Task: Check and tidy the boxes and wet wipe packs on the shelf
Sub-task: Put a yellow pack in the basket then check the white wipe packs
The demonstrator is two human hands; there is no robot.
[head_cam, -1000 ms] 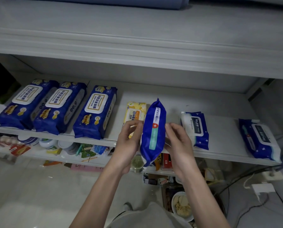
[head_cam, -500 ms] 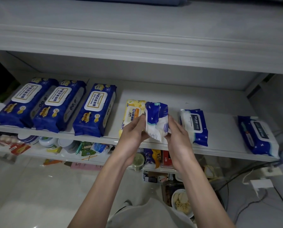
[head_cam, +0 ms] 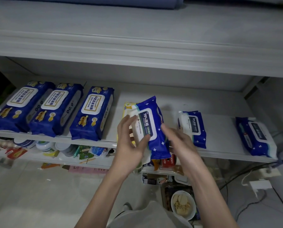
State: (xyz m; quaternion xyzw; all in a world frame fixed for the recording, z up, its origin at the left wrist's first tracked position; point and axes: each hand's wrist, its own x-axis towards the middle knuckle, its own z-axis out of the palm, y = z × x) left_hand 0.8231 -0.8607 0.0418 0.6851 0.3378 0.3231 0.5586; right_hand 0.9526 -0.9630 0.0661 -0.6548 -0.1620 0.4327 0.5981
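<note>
My left hand [head_cam: 131,143] grips a blue alcohol wet wipe pack [head_cam: 151,127] tilted over the shelf [head_cam: 219,127] edge, my right hand [head_cam: 181,142] loose-fingered beside it, so the one-sided hold may drop it onto the cluttered lower shelf [head_cam: 103,159].

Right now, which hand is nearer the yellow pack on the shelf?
Left. The left hand overlaps the yellow pack; the right hand is past the blue pack, farther right.

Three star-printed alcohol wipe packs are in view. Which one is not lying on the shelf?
The leftmost alcohol wipe pack: the left hand grips it, the right hand touches it; the other two lie flat on the shelf.
</note>
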